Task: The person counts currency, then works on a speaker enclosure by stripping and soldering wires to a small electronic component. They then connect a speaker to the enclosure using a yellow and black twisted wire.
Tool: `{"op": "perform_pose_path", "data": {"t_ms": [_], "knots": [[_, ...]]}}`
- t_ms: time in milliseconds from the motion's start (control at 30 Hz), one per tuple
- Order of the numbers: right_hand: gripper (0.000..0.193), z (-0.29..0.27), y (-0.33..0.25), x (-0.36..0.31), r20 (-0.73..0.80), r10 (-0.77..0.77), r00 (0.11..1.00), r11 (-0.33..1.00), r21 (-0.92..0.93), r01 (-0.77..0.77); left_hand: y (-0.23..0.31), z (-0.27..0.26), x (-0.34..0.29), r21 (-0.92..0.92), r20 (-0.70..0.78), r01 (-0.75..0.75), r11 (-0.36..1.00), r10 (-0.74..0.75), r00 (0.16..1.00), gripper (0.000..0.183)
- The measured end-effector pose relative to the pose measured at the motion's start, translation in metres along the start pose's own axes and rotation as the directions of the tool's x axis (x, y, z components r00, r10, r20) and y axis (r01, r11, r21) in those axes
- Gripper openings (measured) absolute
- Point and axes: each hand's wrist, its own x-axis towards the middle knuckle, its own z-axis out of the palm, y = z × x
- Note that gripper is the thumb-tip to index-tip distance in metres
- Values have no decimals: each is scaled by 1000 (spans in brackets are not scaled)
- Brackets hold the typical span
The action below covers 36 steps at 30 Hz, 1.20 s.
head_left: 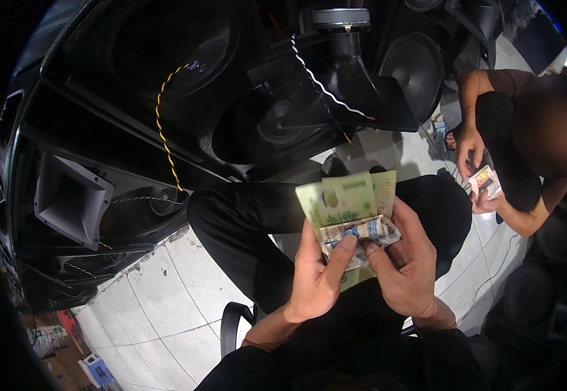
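My left hand (319,274) and my right hand (408,264) meet above my lap, both closed on a small bundle of banknotes. Pale green banknotes (337,199) stand up at the back of the bundle, fanned slightly apart. In front of them lie folded or curled brown-and-blue notes (361,229), pressed under both thumbs. The thumbs nearly touch at the middle of the bundle. A green edge shows below, between my palms. Most of my fingers are hidden behind the notes.
Large black speaker cabinets (94,98) fill the far left, with a grey horn (78,199) and a twisted yellow-black wire (159,117). A white twisted wire (319,79) hangs by another horn (361,72). At right, another person (492,130) holds a small pale item (484,182).
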Motion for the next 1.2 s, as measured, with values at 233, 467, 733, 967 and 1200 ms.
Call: {"op": "perform_pose_path", "data": {"t_ms": [233,467,733,967,1200], "knots": [[68,4,-4,6,-28,-92,995,996,2,92,-5,-4,-1,-112,-82,-5,994,-4,997,33],[47,2,-6,6,66,-78,995,959,-269,93,-5,-1,-3,-31,12,39,999,-39,999,41],[31,-6,-7,8,48,-89,995,993,-74,93,0,-9,-4,-100,2,20,995,-20,1000,29],[28,-13,-7,11,144,-88,986,996,23,85,1,-27,1,49,84,-113,992,109,991,27],[27,-11,-10,13,7,-448,894,864,-254,435,6,-26,1,-632,236,255,732,-132,963,75]]}}
